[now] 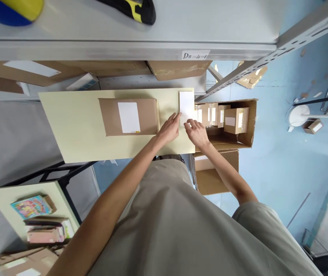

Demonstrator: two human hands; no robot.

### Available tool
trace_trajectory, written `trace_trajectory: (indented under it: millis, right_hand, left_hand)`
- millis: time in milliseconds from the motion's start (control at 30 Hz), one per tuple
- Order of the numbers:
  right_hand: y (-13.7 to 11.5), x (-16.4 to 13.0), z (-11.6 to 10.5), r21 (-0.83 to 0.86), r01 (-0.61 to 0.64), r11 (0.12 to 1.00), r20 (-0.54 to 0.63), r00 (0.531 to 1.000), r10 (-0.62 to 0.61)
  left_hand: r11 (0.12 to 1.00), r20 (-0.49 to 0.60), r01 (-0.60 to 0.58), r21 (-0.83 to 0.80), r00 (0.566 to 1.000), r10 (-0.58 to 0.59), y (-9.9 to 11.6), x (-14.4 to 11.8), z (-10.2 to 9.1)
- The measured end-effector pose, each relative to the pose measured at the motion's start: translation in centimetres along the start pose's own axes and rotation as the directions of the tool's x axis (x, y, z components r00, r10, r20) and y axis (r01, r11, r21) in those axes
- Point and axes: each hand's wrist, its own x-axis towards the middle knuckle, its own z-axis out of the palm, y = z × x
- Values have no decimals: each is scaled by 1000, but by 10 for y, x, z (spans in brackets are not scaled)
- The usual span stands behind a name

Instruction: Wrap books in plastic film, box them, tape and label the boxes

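Note:
A stack of white labels or paper (186, 101) lies near the right end of a pale yellow tabletop (74, 147). My left hand (169, 128) rests beside its left edge, fingers stretched out and a fingertip touching the edge. Over the stack's lower right part, my right hand (197, 133) is closed with curled fingers. Whatever its fingertips pinch, if anything, is hidden or too small to make out. Just left of my left hand sits a closed brown cardboard box (110, 117), with a white label (128, 117) on its top.
Right of the tabletop, an open carton (251, 126) holds several small boxes; another open carton (212, 180) is below it. A metal shelf (123, 50) crosses ahead, with a black and yellow tool (141, 11) on it. Books (45, 232) lie on a lower-left table.

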Motion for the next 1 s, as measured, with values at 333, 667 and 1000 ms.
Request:
trace_trajectory:
  millis: [333,667,1000]
  right_hand:
    - [-25,-27,13,29,-148,989,107,984,144]
    - [-27,-33,-13,76,7,997,446,894,-40]
    - [-2,-40,-84,788,-72,611,17,995,96]
  left_hand:
    - [963,186,109,247,970,-157,2,28,7]
    - [938,155,144,315,967,-201,14,31,7]
    - [754,54,178,-633,981,-186,30,-56,-36]
